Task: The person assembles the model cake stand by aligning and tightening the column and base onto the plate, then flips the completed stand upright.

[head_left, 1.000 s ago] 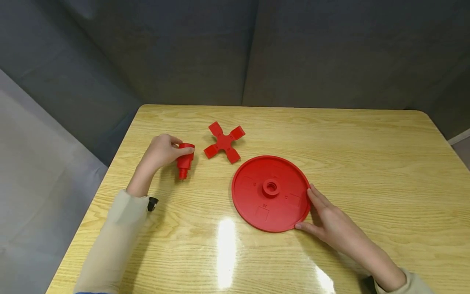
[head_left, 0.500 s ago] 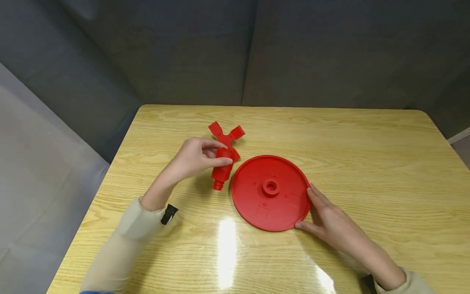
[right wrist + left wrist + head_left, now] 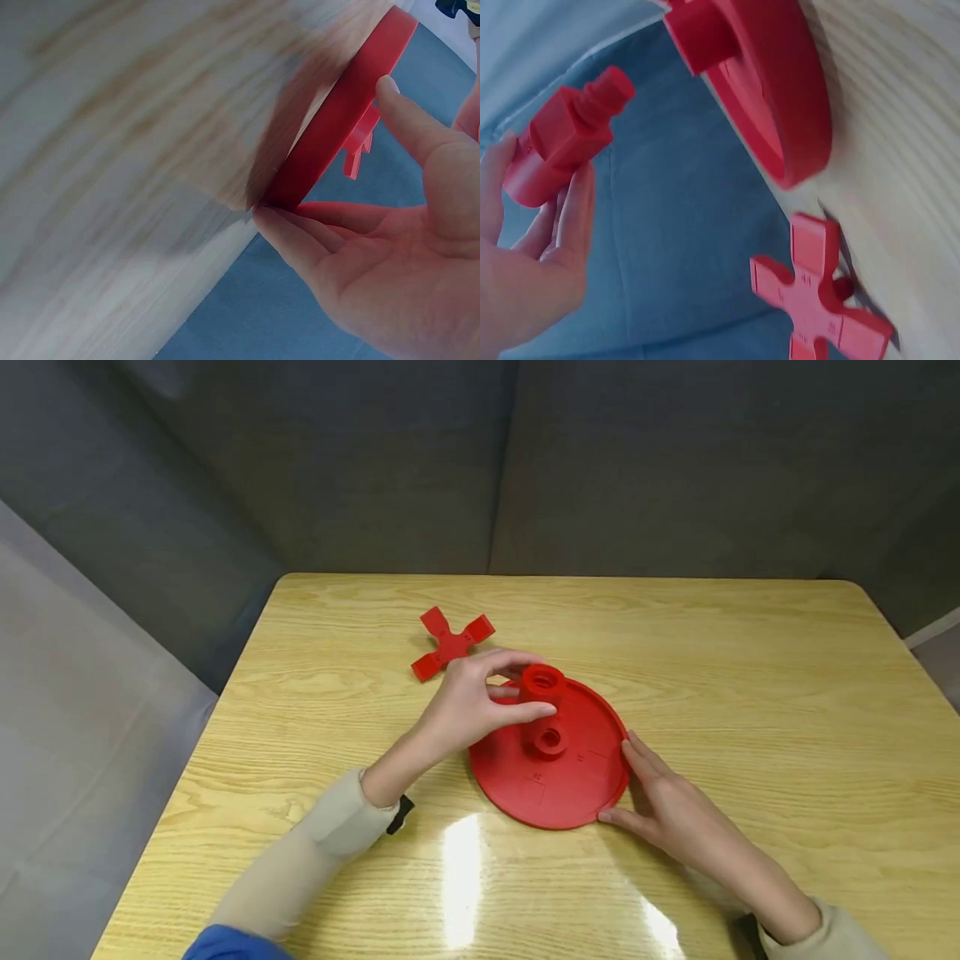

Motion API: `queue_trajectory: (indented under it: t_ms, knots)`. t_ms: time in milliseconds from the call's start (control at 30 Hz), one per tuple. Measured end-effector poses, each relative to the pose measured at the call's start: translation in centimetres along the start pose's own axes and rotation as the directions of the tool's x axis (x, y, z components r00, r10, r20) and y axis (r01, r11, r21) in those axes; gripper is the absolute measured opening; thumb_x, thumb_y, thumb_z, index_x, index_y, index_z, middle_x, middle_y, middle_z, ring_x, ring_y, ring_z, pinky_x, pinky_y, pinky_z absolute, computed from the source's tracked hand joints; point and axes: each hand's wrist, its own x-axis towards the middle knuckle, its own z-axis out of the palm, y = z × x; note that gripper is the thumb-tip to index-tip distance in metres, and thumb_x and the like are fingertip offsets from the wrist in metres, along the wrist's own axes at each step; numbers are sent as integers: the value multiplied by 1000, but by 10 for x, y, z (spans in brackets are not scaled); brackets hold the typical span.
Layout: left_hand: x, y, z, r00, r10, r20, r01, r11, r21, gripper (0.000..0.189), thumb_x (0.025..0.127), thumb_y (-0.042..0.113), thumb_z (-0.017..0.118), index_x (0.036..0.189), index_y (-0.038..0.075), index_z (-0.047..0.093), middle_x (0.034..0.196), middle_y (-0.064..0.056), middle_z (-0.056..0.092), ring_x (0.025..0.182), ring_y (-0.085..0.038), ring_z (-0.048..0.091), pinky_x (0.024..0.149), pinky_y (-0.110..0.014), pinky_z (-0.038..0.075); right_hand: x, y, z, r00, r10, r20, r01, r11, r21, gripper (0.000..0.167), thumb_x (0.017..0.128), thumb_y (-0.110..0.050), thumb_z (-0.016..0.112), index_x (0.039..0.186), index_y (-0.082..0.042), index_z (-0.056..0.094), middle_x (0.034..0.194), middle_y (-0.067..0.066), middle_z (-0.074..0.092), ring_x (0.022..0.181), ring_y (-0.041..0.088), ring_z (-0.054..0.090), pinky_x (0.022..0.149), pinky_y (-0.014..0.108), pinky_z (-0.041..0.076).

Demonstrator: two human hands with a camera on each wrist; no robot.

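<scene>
Thumb and fingers of my left hand (image 3: 465, 706) pinch a red stepped cylinder with a threaded tip (image 3: 562, 139). In the head view the cylinder's hollow top (image 3: 543, 679) faces up, and its lower part lies just behind the disc's hub. The red round disc (image 3: 558, 797) has a raised rim and a central threaded hub (image 3: 550, 742). At its right rim, my right hand (image 3: 675, 810) touches the edge with thumb and extended fingers spread apart. A red cross-shaped piece (image 3: 452, 646) lies behind my left hand, one arm hidden by it.
A light wood-grain table (image 3: 735, 693) bears all the pieces. Dark grey cloth (image 3: 645, 468) hangs behind its far edge, and a paler sheet (image 3: 82, 760) is on the left.
My left hand has carried the red cylinder rightward from the table's left side, past the cross, to over the disc. The right hand and disc have stayed practically in place.
</scene>
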Motion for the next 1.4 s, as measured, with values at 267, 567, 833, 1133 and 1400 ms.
queue_trajectory:
  t_ms: [267,567,833,1133,1400]
  knots:
    - [6,-8,19,997,44,69,-42,998,-42,49,79,11,83,123,3,63,117,-3,62,102,-11,63,82,-23,55,1,-1,1,1000,-9,-5,9,1000,-4,92,83,-39,79,145,13,34,153,30,28,132,49,39,97,61,42]
    - [7,-16,26,992,48,119,-43,998,-43,51,77,9,84,123,3,62,120,-5,61,109,-11,60,84,-22,54,2,-2,-1,1000,-9,4,10,1000,-9,92,84,-40,78,145,13,34,153,30,27,132,49,39,97,60,43]
    - [4,-23,28,990,41,138,-37,999,-32,49,77,7,83,122,3,62,118,-4,61,106,-9,61,83,-22,54,2,-2,-1,1000,-1,4,1,1000,-5,94,83,-41,79,145,13,34,153,29,27,132,48,39,97,60,43]
    - [2,-29,27,986,58,159,-61,998,18,49,78,10,84,121,6,62,117,0,62,106,-7,59,84,-23,54,2,0,-1,1000,-1,5,1,1000,-3,94,83,-41,79,146,12,34,154,29,26,132,47,39,98,60,42]
    - [3,-29,25,979,54,198,-64,997,40,49,80,10,82,124,5,63,116,-1,65,103,-7,61,85,-20,53,1,1,1,1000,-4,0,4,1000,-6,94,82,-41,79,145,12,34,153,30,28,131,48,41,97,60,43]
